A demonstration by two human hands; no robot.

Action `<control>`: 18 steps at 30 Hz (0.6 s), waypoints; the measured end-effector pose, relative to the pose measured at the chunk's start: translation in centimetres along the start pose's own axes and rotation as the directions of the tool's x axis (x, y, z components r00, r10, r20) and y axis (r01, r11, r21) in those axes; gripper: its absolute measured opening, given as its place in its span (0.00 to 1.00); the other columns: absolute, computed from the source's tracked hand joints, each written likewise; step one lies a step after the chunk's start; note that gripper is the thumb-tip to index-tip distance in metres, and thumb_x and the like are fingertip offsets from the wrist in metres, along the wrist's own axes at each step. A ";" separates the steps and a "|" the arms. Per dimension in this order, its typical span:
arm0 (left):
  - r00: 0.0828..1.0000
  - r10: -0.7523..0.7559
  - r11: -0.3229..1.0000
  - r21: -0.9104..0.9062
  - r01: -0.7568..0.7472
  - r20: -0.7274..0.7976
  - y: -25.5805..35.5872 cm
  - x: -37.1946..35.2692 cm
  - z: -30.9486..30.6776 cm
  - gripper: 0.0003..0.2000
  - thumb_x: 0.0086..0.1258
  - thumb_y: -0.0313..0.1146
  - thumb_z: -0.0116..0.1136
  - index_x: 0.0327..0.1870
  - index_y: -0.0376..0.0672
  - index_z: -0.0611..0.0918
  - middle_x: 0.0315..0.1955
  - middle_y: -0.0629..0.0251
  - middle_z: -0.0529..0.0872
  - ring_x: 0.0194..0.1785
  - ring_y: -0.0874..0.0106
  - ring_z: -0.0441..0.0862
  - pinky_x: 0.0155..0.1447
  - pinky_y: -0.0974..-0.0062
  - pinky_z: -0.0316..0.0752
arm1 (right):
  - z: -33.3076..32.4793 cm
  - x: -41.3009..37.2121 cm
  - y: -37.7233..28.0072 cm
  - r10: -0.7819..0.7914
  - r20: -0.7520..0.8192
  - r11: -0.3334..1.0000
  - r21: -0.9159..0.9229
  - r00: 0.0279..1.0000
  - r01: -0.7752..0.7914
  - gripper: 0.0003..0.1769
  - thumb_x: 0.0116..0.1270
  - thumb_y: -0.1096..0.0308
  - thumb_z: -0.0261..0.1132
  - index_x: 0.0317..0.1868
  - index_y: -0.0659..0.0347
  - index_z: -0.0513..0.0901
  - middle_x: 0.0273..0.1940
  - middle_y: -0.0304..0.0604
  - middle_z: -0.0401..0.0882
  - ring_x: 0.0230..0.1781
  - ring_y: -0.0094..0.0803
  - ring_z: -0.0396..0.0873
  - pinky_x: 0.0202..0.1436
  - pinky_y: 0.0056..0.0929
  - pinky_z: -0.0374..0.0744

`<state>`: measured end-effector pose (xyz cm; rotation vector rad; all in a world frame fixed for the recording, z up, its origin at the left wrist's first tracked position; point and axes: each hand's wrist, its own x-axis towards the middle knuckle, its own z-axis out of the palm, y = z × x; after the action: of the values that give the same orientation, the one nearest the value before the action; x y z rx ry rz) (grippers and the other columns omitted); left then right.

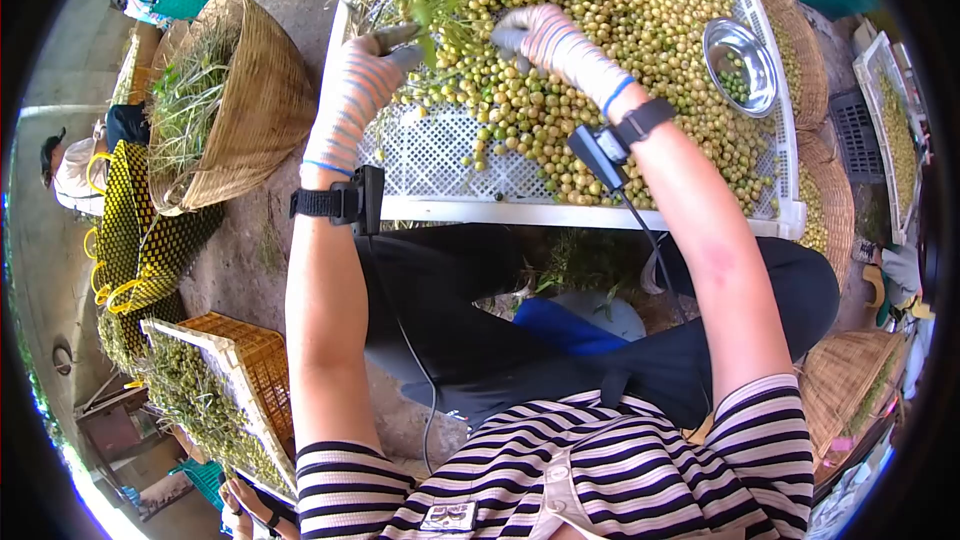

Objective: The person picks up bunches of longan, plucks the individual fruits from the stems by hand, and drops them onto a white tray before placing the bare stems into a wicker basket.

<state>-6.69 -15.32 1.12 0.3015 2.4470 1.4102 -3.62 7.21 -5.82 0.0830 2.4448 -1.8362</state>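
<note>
One white tray (500, 210) holds one steel bowl (738, 38) and loose fruit (655, 50), too many to count. Two hands: left hand (385, 52) at a sprig (428, 32), fingers slightly parted, grip unclear; right hand (530, 36) among fruit, fingers curled, contents hidden.

Brownish-grey floor (237, 268), bright light (82, 480) at lower left

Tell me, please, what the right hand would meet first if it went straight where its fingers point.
The right hand points roughly toward the left hand, so probably it meets the pale round fruits between them first, though its height is hard to judge.
</note>
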 end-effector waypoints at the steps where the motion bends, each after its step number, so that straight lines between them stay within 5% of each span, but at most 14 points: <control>1: 1.000 -0.011 1.000 -0.004 0.011 0.001 -0.5 0.1 0.4 0.15 0.59 0.31 0.63 0.47 0.37 0.81 0.23 0.73 0.80 0.24 0.83 0.71 0.28 0.82 0.67 | -0.4 -0.5 -1.7 -0.017 0.026 0.999 0.045 1.000 0.016 0.13 0.59 0.59 0.65 0.35 0.61 0.83 0.24 0.39 0.81 0.13 0.22 0.73 0.19 0.22 0.74; 4: 0.961 0.180 0.956 0.192 -0.222 0.212 -0.6 0.9 2.8 0.19 0.56 0.41 0.66 0.44 0.39 0.82 0.20 0.71 0.80 0.23 0.79 0.71 0.31 0.76 0.71 | -2.6 -3.0 -7.3 -0.051 0.075 0.996 0.074 0.996 0.045 0.15 0.58 0.57 0.66 0.37 0.60 0.83 0.28 0.38 0.82 0.18 0.21 0.75 0.21 0.22 0.74; 5: 0.931 0.270 0.755 0.546 -0.363 0.246 -0.5 1.7 3.3 0.18 0.54 0.44 0.67 0.36 0.37 0.82 0.18 0.69 0.80 0.20 0.77 0.72 0.29 0.73 0.71 | -3.1 -3.4 -8.2 -0.072 0.090 0.995 0.080 0.993 0.065 0.16 0.57 0.56 0.66 0.39 0.59 0.82 0.30 0.38 0.82 0.21 0.22 0.77 0.25 0.22 0.76; 6: 0.899 0.373 0.720 0.540 -0.436 0.228 -0.4 2.3 3.6 0.17 0.55 0.44 0.67 0.33 0.38 0.82 0.17 0.70 0.80 0.19 0.77 0.71 0.26 0.74 0.69 | -3.2 -3.9 -8.7 -0.160 0.078 0.973 0.178 0.984 0.144 0.14 0.61 0.58 0.64 0.41 0.58 0.81 0.29 0.34 0.81 0.23 0.17 0.76 0.23 0.15 0.71; 7: 0.856 0.472 0.677 0.536 -0.504 0.208 -0.5 2.7 3.9 0.16 0.56 0.44 0.67 0.30 0.38 0.82 0.16 0.70 0.79 0.17 0.77 0.71 0.24 0.75 0.68 | -3.7 -4.6 -9.4 -0.121 0.062 0.884 0.461 0.991 0.080 0.11 0.63 0.60 0.63 0.38 0.59 0.80 0.26 0.32 0.78 0.19 0.14 0.73 0.20 0.12 0.68; 8: 0.936 0.324 0.906 0.240 -0.348 0.136 1.7 1.4 3.7 0.14 0.57 0.43 0.66 0.29 0.39 0.82 0.16 0.71 0.79 0.16 0.79 0.70 0.22 0.78 0.65 | -4.1 -4.9 -9.3 -0.182 -0.005 0.843 0.514 0.983 0.159 0.15 0.62 0.61 0.63 0.44 0.63 0.78 0.28 0.34 0.78 0.24 0.18 0.74 0.28 0.15 0.71; 9: 0.982 0.146 0.986 -0.096 -0.134 0.123 4.4 -0.3 3.3 0.13 0.58 0.43 0.65 0.28 0.40 0.82 0.16 0.72 0.79 0.14 0.81 0.68 0.19 0.81 0.61 | -4.8 -5.2 -8.9 -0.240 -0.072 0.795 0.558 0.968 0.238 0.21 0.60 0.62 0.64 0.50 0.66 0.75 0.30 0.35 0.77 0.29 0.22 0.75 0.36 0.18 0.73; 10: 0.965 0.202 0.964 -0.208 -0.165 0.169 5.2 -0.9 2.7 0.11 0.61 0.41 0.63 0.30 0.42 0.83 0.15 0.74 0.78 0.13 0.86 0.65 0.18 0.89 0.56 | -5.1 -3.6 -6.1 -0.384 -0.164 0.878 0.241 0.909 0.414 0.16 0.62 0.60 0.62 0.48 0.58 0.79 0.36 0.37 0.81 0.35 0.21 0.78 0.37 0.20 0.75; 11: 0.954 0.229 0.935 -0.318 -0.160 0.194 5.7 -1.1 2.2 0.10 0.63 0.39 0.60 0.31 0.42 0.83 0.16 0.74 0.79 0.13 0.87 0.65 0.17 0.90 0.55 | -5.6 -4.5 -6.1 -0.385 -0.060 0.896 0.216 0.921 0.388 0.26 0.55 0.55 0.68 0.52 0.60 0.77 0.44 0.41 0.80 0.46 0.27 0.76 0.51 0.27 0.74; 13: 0.945 0.219 0.883 -0.462 -0.086 0.243 6.4 -1.8 1.3 0.08 0.65 0.36 0.58 0.33 0.41 0.83 0.18 0.73 0.80 0.14 0.87 0.67 0.16 0.90 0.56 | -4.7 -4.4 -5.1 -0.449 0.050 0.893 0.034 0.892 0.448 0.31 0.52 0.54 0.71 0.53 0.62 0.76 0.49 0.44 0.78 0.50 0.32 0.75 0.56 0.30 0.71; 14: 0.950 0.252 0.861 -0.491 -0.133 0.183 6.9 -2.2 1.2 0.08 0.66 0.34 0.55 0.34 0.40 0.83 0.19 0.72 0.81 0.14 0.86 0.69 0.16 0.90 0.58 | -4.0 -3.9 -4.9 -0.594 0.094 0.797 -0.071 0.799 0.600 0.34 0.51 0.53 0.72 0.55 0.63 0.74 0.52 0.47 0.76 0.51 0.35 0.75 0.58 0.31 0.70; 17: 0.920 0.351 0.782 -0.595 -0.185 0.175 6.0 -1.8 1.3 0.08 0.67 0.34 0.54 0.35 0.40 0.82 0.19 0.70 0.81 0.15 0.85 0.71 0.16 0.90 0.59 | -1.4 -4.1 -5.9 -0.588 0.151 0.771 -0.194 0.795 0.607 0.32 0.52 0.49 0.70 0.51 0.63 0.76 0.45 0.49 0.80 0.46 0.35 0.78 0.53 0.29 0.73; 18: 0.845 0.520 0.716 -0.476 -0.510 -0.125 5.0 -1.5 3.1 0.09 0.67 0.35 0.54 0.34 0.40 0.82 0.19 0.69 0.81 0.15 0.84 0.71 0.16 0.89 0.58 | -1.1 -3.7 -6.1 -0.439 0.306 0.819 -0.251 0.845 0.516 0.30 0.54 0.47 0.67 0.47 0.65 0.78 0.38 0.46 0.82 0.38 0.35 0.79 0.47 0.30 0.75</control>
<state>-4.07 -10.83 4.23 0.9218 1.9459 2.1854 -0.50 6.58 0.71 -0.8031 2.7125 -1.4266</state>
